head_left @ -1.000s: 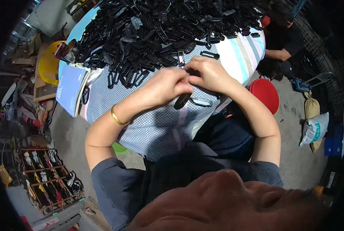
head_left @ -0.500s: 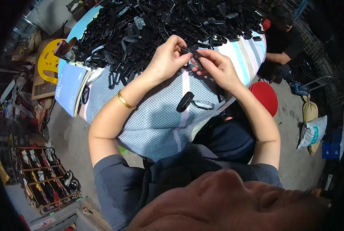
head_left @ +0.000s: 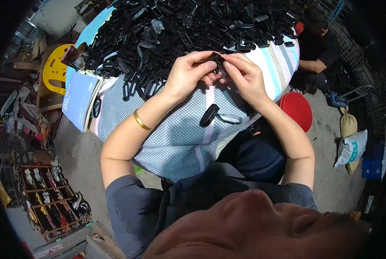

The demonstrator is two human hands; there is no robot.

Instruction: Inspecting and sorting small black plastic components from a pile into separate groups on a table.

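My left hand [head_left: 187, 74] and my right hand [head_left: 247, 78] meet above the near edge of a large heap of black plastic parts [head_left: 158, 47]. Between them they pinch a small black plastic part [head_left: 218, 61], thumbs on the near side; its exact kind is partly hidden by my fingers. Just below my hands, on the patterned cloth [head_left: 158, 125], lie a black oval part [head_left: 209, 115] and a grey-looking elongated ring [head_left: 230, 118], end to end. A gold bracelet circles my left wrist.
A blue-covered book [head_left: 78, 97] rests at the table's left edge, near sunglasses [head_left: 74, 55] and a yellow perforated plastic piece [head_left: 54, 69]. To the right are a red round stool [head_left: 295, 111], sacks [head_left: 350, 146] and another person [head_left: 318, 56]. A compartmented rack [head_left: 54, 200] stands lower left.
My fingertips have come closer together, with both hands now gripping the black part. My left hand has shifted slightly down. The loose parts on the cloth stay in place.
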